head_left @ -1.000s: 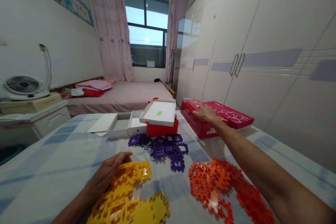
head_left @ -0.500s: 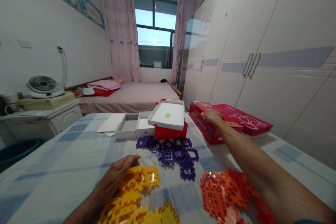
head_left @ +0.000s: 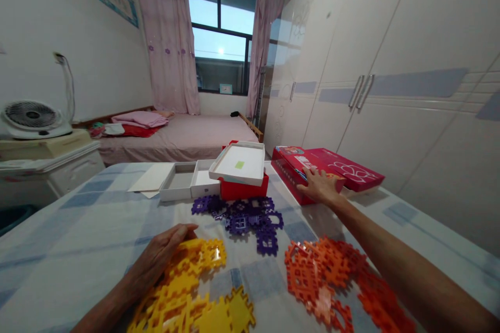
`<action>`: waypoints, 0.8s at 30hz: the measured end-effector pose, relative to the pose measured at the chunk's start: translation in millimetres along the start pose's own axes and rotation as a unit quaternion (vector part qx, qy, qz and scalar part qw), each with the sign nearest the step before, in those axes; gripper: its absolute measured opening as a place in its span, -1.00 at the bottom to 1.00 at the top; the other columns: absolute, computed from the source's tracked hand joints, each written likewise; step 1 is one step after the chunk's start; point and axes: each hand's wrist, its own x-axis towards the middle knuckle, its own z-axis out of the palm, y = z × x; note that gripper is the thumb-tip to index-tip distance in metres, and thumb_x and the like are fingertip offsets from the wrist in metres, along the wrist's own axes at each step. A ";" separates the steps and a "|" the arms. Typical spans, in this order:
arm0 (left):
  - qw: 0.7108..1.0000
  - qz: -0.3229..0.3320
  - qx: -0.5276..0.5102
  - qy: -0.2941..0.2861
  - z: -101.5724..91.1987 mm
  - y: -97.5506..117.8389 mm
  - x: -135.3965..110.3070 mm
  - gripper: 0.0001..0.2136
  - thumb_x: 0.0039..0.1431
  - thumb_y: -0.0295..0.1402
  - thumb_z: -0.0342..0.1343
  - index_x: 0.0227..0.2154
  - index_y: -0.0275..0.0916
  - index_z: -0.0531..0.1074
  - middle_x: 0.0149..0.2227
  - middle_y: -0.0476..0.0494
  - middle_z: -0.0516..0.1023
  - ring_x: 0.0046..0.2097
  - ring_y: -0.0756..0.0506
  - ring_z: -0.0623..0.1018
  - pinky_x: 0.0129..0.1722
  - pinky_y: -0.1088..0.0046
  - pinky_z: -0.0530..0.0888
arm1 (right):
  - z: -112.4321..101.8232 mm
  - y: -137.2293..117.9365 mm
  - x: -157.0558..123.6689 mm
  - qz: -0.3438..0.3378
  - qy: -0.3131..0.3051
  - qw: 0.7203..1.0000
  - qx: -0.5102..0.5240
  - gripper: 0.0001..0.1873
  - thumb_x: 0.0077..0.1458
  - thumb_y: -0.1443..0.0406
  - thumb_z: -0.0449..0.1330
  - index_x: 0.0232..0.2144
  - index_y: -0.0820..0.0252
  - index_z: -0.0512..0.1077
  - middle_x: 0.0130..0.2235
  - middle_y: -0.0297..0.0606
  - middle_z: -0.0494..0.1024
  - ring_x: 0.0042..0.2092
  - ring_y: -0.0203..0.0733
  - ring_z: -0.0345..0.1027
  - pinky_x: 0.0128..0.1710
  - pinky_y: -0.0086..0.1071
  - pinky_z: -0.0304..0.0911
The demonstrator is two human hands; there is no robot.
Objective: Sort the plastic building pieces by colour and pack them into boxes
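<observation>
My left hand lies flat, fingers together, on the near left edge of a pile of yellow interlocking plastic tiles. Stretched far forward, my right hand spreads its fingers against the near side of an open red box; the box's magenta lid lies across it at the right. Purple tiles sit mid-table, and orange tiles lie under my right forearm. Neither hand holds anything.
White shallow boxes and a white tray on a small red box stand behind the purple tiles on the checked blue cloth. A wardrobe lines the right, a bed lies beyond, and a fan sits left.
My right hand has slid from the top of the red box down to its near side, fingers now spread. My left hand stays on the yellow tiles. The camera has shifted slightly.
</observation>
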 end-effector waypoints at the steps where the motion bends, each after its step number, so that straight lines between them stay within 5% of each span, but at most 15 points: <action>1: 1.000 -0.002 0.002 0.000 -0.2 -1.0 0.5 -0.55 0.20 0.02 -0.17 -0.15 -0.11 0.50 -0.21 -0.04 0.58 -0.16 -0.13 0.55 -0.09 0.43 0.43 | 2.1 4.4 -3.6 0.000 0.002 1.000 0.000 -0.33 0.07 0.03 0.07 0.19 0.12 0.14 0.21 0.01 0.19 0.20 0.30 0.01 0.02 0.35 -0.07; 11: 1.000 0.001 -0.009 0.001 1.8 7.9 -1.7 -0.51 0.20 0.04 -0.21 -0.16 -0.17 0.49 -0.24 -0.09 0.58 -0.19 -0.15 0.55 -0.12 0.37 0.46 | -5.5 8.3 -4.5 0.006 0.029 0.999 0.014 -0.36 0.10 0.08 0.07 0.19 0.15 0.15 0.26 0.03 0.12 0.24 0.27 -0.04 0.07 0.29 -0.06; 14: 1.000 0.004 -0.011 0.005 2.4 6.0 -0.9 -0.53 0.21 0.01 -0.20 -0.17 -0.15 0.50 -0.24 -0.07 0.58 -0.20 -0.13 0.55 -0.13 0.40 0.45 | -19.1 -18.6 -12.9 -0.065 0.083 0.991 0.088 -0.38 0.14 0.07 0.03 0.19 0.19 0.15 0.24 0.00 0.17 0.22 0.12 0.06 0.11 0.03 0.04; 17: 1.000 0.008 -0.004 0.014 2.3 5.1 -0.8 -0.55 0.22 -0.01 -0.20 -0.17 -0.15 0.50 -0.22 -0.05 0.58 -0.19 -0.11 0.55 -0.12 0.43 0.44 | -33.8 -57.6 -15.0 -0.126 0.039 0.968 0.214 -0.41 0.21 0.01 -0.10 0.14 0.24 0.24 0.15 -0.05 0.34 0.12 -0.05 0.24 0.07 -0.25 0.14; 21: 1.000 0.023 0.000 0.013 1.6 9.3 -1.8 -0.54 0.21 0.00 -0.20 -0.18 -0.17 0.50 -0.25 -0.07 0.58 -0.21 -0.12 0.54 -0.14 0.42 0.43 | -39.0 -105.1 -4.6 -0.092 -0.061 0.958 0.265 -0.35 0.17 -0.10 -0.15 -0.11 0.27 0.45 -0.05 -0.01 0.52 -0.03 -0.02 0.39 -0.07 -0.27 0.24; 24: 0.999 0.037 -0.001 0.003 1.4 12.8 -2.3 -0.53 0.23 -0.01 -0.22 -0.19 -0.19 0.50 -0.29 -0.08 0.58 -0.24 -0.12 0.54 -0.15 0.40 0.42 | -33.3 -124.5 5.3 -0.063 -0.067 0.958 0.270 -0.48 0.11 -0.01 0.01 -0.27 0.32 0.51 -0.25 0.01 0.58 -0.18 -0.03 0.46 -0.20 -0.30 0.29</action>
